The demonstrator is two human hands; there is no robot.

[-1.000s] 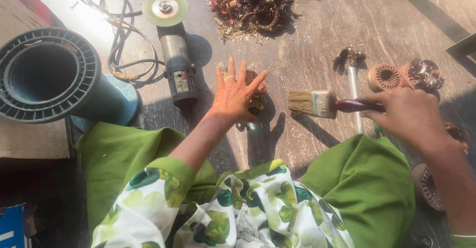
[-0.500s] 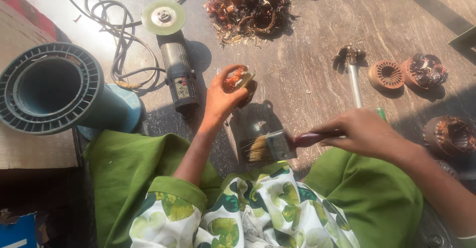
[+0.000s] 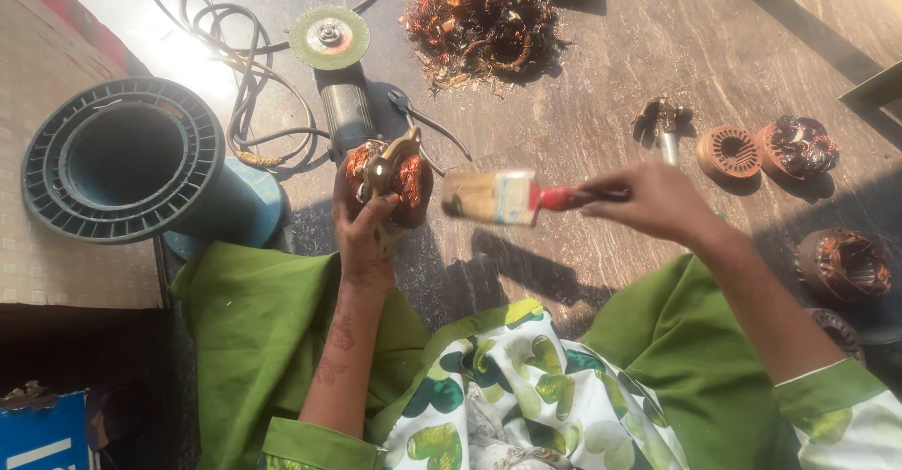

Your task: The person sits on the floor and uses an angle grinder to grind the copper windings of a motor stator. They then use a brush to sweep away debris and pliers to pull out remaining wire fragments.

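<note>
A sunlit stone floor (image 3: 601, 47) carries an angle grinder (image 3: 340, 75), a copper wire tangle (image 3: 484, 14) at its far edge and wound coils (image 3: 799, 146) along the right (one cut off). The left hand (image 3: 368, 235) lifts a copper-wound motor part (image 3: 387, 174), fingers clamped round it, above the floor's middle. The right hand (image 3: 658, 202) pinches a blurred red-handled paintbrush (image 3: 512, 197) just beside it; the blue spool (image 3: 127, 160) at left shows a hollow, shadowed core.
</note>
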